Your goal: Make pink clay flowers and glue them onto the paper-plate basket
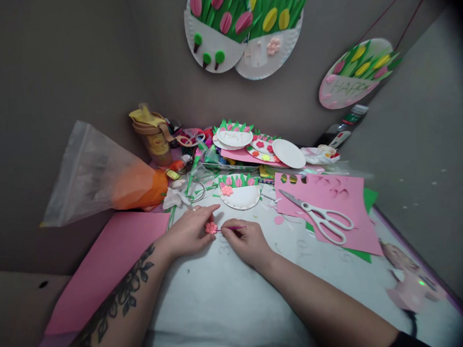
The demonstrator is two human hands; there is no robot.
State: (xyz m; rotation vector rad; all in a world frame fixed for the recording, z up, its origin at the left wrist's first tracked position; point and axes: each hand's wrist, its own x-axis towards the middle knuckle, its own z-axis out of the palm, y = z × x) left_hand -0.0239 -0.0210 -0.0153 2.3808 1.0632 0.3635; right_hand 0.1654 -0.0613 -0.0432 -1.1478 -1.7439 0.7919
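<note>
A small pink clay-like flower (211, 228) sits between the thumb and fingers of my left hand (188, 230), whose index finger stretches out above it. The left hand's grip is partly hidden, but it appears to hold the flower's edge. My right hand (247, 241) pinches a thin purple stick tool (234, 227), its tip pointing left at the flower. Just beyond both hands lies a white paper plate piece (240, 196) with green paper grass, pink tulips and a similar pink flower at its left.
White-handled scissors (322, 215) lie on pink paper (358, 229) at the right. Left stand a plastic bag (99, 170) with orange contents and a brown cup (152, 139). Decorated plates (233, 137) are piled behind; others (269, 52) hang on the wall. A pink fan-like device (410, 288) is front right.
</note>
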